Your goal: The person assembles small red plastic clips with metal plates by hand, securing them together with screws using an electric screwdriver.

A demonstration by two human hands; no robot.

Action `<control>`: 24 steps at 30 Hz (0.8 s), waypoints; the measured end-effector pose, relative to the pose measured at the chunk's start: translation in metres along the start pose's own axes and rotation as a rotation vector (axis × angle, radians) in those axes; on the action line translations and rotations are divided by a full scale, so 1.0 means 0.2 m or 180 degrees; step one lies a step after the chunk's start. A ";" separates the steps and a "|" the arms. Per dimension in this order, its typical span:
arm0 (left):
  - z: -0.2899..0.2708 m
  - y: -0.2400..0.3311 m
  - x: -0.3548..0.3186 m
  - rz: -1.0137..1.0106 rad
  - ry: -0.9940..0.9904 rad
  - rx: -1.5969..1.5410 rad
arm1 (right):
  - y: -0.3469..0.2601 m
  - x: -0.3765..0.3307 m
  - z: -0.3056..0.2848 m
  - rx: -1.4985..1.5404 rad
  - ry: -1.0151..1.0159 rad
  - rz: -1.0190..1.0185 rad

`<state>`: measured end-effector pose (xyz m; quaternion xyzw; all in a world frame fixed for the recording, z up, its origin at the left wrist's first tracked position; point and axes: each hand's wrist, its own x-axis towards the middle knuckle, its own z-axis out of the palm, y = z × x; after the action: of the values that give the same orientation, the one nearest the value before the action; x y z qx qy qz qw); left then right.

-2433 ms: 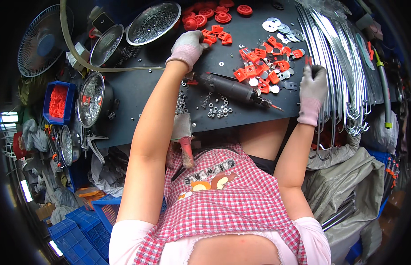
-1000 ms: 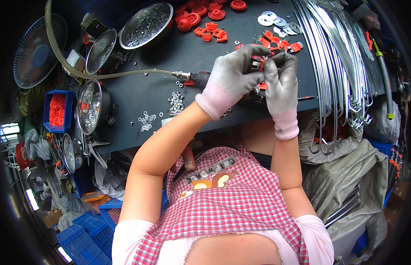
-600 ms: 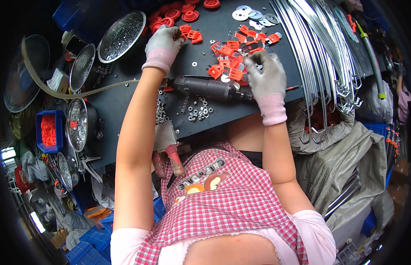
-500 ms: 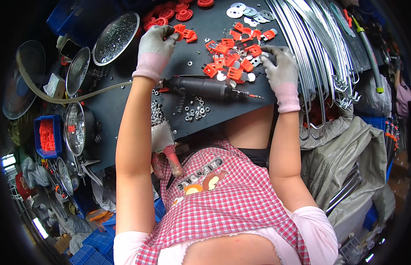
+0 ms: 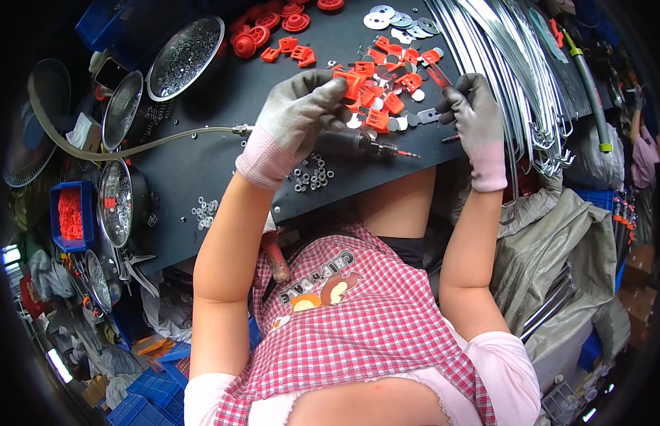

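Both my hands wear grey-coated gloves with pink cuffs. My left hand (image 5: pixel 291 117) is closed, pinching a small red plastic clip (image 5: pixel 352 84) in front of the pile. My right hand (image 5: pixel 479 113) pinches a thin metal strip (image 5: pixel 438 77) that points up and to the left from the fingertips. Another flat metal piece (image 5: pixel 423 117) is close to its lower fingers; whether they touch it I cannot tell. Between the hands is a heap of red clips with metal tabs (image 5: pixel 378 119). A black power screwdriver (image 5: pixel 344 142) lies on the table, partly hidden behind my left hand.
Bent metal rods (image 5: pixel 486 64) cover the table's right side. Bowls of small hardware (image 5: pixel 186 60) stand at the left, near a hose (image 5: pixel 166 140). Red round knobs (image 5: pixel 296 23) and metal washers (image 5: pixel 379 18) lie at the back. Loose nuts (image 5: pixel 312 174) are near the front edge.
My left hand has come right and nearer from the loose red pieces, now with a red clip in its fingers. My right hand has drawn slightly right, now holding a metal strip.
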<state>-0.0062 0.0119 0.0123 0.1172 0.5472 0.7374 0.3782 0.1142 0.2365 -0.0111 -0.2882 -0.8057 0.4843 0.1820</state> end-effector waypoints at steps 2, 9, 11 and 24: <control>0.06 -0.02 -0.01 -0.0007 -0.0080 -0.0030 | -0.09 -0.11 0.06 0.1563 0.0210 -0.0327; 0.08 -0.05 -0.02 -0.0126 -0.0282 -0.0416 | -0.21 -0.24 0.22 0.2808 0.0196 -0.0530; 0.06 -0.08 0.00 -0.0111 -0.0422 -0.0640 | -0.21 -0.26 0.26 0.2413 0.0316 -0.0823; 0.07 -0.09 -0.01 0.0780 -0.0003 -0.0517 | -0.24 -0.29 0.32 0.1205 0.0759 -0.1559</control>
<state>0.0105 0.0229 0.0008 0.1524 0.4671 0.8199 0.2938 0.1084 0.1390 0.0015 -0.1017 -0.7198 0.5302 0.4365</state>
